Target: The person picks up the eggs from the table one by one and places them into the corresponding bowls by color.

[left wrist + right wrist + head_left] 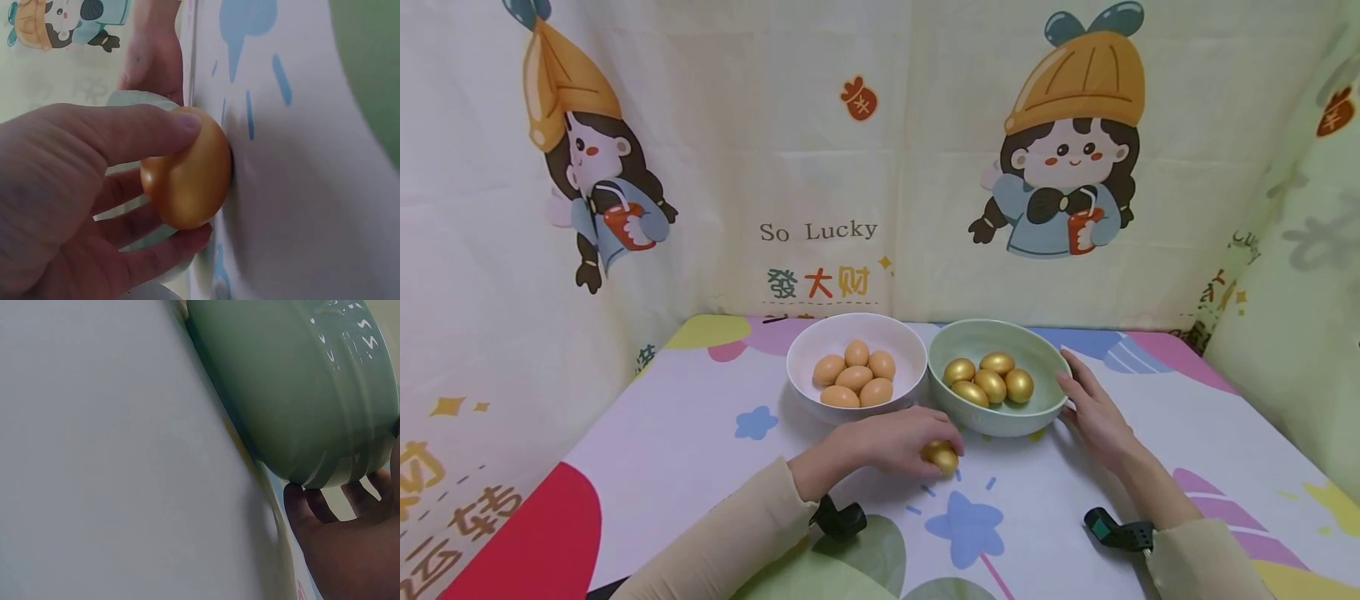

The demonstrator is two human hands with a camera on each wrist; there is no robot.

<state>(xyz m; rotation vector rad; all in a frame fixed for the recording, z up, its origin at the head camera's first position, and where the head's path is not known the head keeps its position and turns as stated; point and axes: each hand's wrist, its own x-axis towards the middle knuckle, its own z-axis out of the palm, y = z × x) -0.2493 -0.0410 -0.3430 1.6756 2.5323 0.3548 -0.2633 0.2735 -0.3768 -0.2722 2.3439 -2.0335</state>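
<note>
My left hand (pixel 904 437) pinches a shiny golden egg (pixel 190 175) between thumb and fingers, low over the table in front of the bowls. Whether the egg touches the tabletop I cannot tell. My right hand (pixel 1101 412) holds the right side of a pale green bowl (pixel 1000 423), with fingertips at its rim and against its outer wall (pixel 294 394). Inside the green bowl lie several golden eggs (pixel 990 386). Touching or nearly touching it on the left stands a white bowl (pixel 801 367) with several brown eggs (pixel 854 378).
Both bowls stand toward the back of a table (pixel 700 467) with a colourful printed cover. A printed cloth (pixel 925 192) hangs behind and along both sides. Each wrist carries a small black camera, one of them the left wrist camera (pixel 841 518).
</note>
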